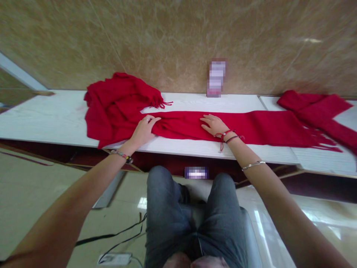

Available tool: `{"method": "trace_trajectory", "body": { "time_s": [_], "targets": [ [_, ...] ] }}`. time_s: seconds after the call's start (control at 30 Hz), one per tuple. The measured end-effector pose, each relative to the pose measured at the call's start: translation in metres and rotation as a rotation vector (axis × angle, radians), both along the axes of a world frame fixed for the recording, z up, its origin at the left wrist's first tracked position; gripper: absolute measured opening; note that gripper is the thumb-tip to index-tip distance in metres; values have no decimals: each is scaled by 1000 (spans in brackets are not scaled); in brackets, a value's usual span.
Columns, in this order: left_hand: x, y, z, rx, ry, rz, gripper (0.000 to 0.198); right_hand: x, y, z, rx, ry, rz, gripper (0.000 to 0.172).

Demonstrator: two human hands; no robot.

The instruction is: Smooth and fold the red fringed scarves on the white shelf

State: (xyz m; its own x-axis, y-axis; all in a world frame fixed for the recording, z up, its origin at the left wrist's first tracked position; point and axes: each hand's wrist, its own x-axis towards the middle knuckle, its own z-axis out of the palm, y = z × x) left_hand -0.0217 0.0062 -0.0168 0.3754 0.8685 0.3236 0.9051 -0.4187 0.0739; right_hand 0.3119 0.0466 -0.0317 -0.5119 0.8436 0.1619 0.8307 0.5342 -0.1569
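Note:
A long red scarf [262,126] lies stretched out along a white table [50,119], its fringed end at the right. My left hand [143,130] rests on the scarf near its left part, fingers together and flat on the cloth. My right hand [213,124] lies flat on the scarf's middle with fingers stretched out. A heap of red scarves [111,104] sits at the left, touching the stretched one. Another red scarf [315,104] lies at the far right.
A small blurred upright object [216,78] stands against the marbled brown wall at the table's back. My knees in grey jeans [192,208] are under the table's front edge. Black cables [117,238] and a white power strip lie on the tiled floor.

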Motion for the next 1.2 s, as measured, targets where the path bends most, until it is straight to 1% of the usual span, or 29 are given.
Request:
{"method": "trace_trajectory", "body": {
  "time_s": [0.5,0.6,0.67,0.7,0.73,0.8,0.87,0.9,0.97,1.03,1.1,1.2],
  "targets": [
    [-3,5,-4,-1,-31,50,65,0,-4,6,-21,7,-5,46],
    [-2,2,-2,31,-49,58,68,0,-4,4,10,32,34,45],
    [0,-1,2,52,-48,65,69,-1,-4,4,40,68,103,43],
    [1,-3,5,27,-26,51,67,-2,-4,5,49,87,151,43],
    [3,-6,8,-28,7,27,63,-4,-4,7,52,103,205,42],
    [6,-11,14,-197,91,-23,54,-11,-3,12,39,108,326,41],
    [9,-18,19,-327,146,-28,48,-22,-2,19,11,77,461,40],
    [11,-21,21,-349,154,-18,47,-29,-2,22,-1,55,529,40],
    [13,-25,23,-320,146,7,47,-42,-2,26,-14,13,647,41],
    [13,-26,22,-236,121,30,47,-52,-3,25,-8,-13,716,40],
    [13,-23,19,-174,117,54,49,-58,-3,22,13,-11,741,37],
    [11,-17,16,-162,130,56,51,-56,-3,18,35,40,749,34]
  ]
}}
